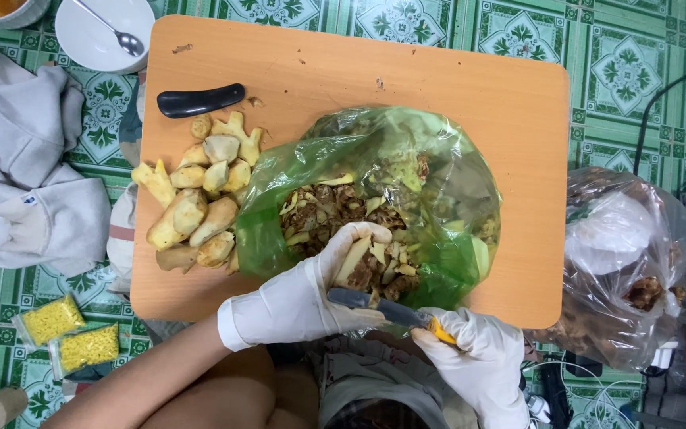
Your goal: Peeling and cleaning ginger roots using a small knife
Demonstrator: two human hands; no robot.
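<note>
1. Green patterned floor tiles (637,71) formed the background; a rounded wooden board (454,87) lay across them w/ a green plastic bag (406,159) spread open on its centre-right.
2. L hand (311,294), in a white glove, reached into the bag's mouth; fingers curled closed around a pale ginger piece (355,256) held over the heap of peelings (335,210) inside the bag.
3. R hand (478,357), also gloved, sat at the board's near edge; fingers wrapped tight on the yellow handle of a small knife (387,308), dark blade pointing left & lying against the L palm, just below the held piece.
4. Peeled ginger pile (196,199) sat on the board's left part, touching the bag's left edge.
5. Black knife sheath (200,100) lay near the board's far-left corner, just beyond the pile.
6. Off-board items: white bowl w/ spoon (105,32) at top left; grey cloth (25,159) at left; two small packets of yellow grains (69,334) at lower left; clear bag of unpeeled roots (621,270) at right, apart from the board.
</note>
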